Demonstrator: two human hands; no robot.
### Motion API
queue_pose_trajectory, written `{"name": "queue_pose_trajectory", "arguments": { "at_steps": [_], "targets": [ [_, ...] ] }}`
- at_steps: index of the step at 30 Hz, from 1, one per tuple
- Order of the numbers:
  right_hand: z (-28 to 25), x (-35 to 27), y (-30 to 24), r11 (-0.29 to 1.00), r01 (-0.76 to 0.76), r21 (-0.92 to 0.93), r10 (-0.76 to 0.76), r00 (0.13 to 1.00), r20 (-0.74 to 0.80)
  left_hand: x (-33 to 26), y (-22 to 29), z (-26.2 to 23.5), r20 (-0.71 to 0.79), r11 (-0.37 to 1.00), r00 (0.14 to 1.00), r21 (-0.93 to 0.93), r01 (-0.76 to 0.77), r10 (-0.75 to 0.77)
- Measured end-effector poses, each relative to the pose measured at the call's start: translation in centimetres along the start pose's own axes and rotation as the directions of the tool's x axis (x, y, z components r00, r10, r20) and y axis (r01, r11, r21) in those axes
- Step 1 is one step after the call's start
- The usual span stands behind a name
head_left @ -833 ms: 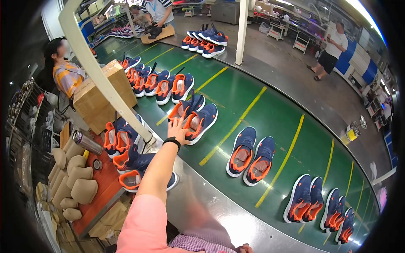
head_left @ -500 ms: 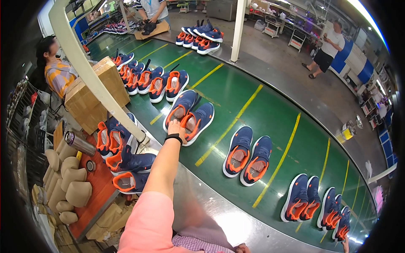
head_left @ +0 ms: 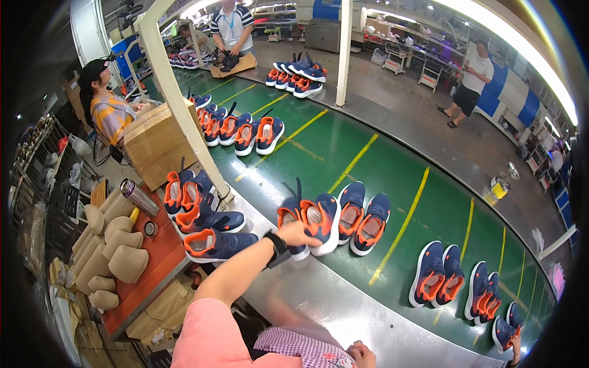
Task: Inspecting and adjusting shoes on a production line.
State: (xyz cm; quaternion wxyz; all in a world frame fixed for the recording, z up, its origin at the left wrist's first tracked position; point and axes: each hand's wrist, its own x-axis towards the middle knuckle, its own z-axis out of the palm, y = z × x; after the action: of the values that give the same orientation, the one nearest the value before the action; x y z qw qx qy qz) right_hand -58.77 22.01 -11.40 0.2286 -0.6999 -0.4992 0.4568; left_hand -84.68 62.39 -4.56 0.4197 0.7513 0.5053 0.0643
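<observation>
left hand (head_left: 299,233) fingers wrap a blue-orange shoe (head_left: 290,222) on the green belt (head_left: 392,178) | right hand (head_left: 362,354) low, fingers unclear | more pairs beyond

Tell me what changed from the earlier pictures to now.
The left hand stayed stretched out on a pair of navy and orange shoes while the green belt carried them, and the pairs beside them, along to the right. The arm swung with them. The grip itself is hard to see. The right hand shows at the lower edge. The shoes heaped on the side table and the tan shoe forms did not move.
</observation>
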Motion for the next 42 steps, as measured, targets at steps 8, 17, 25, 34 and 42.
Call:
{"name": "queue_pose_trajectory", "arguments": {
  "at_steps": [8,17,25,34,42],
  "targets": [
    [-1.0,-1.2,4.1,0.999,-0.001,-0.040,-0.003,0.994,-0.108,-12.1,2.4,13.9,-0.095,0.949,0.992,0.311,-0.044,0.077],
    [-3.6,-2.7,5.5,1.000,-0.010,-0.028,0.006,0.992,-0.124,-19.3,5.3,19.8,-0.123,0.822,0.991,0.568,0.032,0.046],
    [-5.1,-4.1,7.0,0.999,0.038,-0.035,-0.041,0.996,-0.084,-16.9,4.9,24.7,-0.043,0.762,0.950,0.608,-0.221,0.310],
    [-6.1,0.1,3.4,0.990,0.113,0.086,-0.104,0.989,-0.107,-19.4,10.2,30.2,0.179,0.887,0.939,0.314,-0.339,0.295],
    [-4.3,2.6,2.8,0.988,0.140,-0.070,-0.145,0.987,-0.070,-18.5,13.4,26.8,-0.043,0.666,0.734,0.459,-0.588,0.678]
  ]
}}
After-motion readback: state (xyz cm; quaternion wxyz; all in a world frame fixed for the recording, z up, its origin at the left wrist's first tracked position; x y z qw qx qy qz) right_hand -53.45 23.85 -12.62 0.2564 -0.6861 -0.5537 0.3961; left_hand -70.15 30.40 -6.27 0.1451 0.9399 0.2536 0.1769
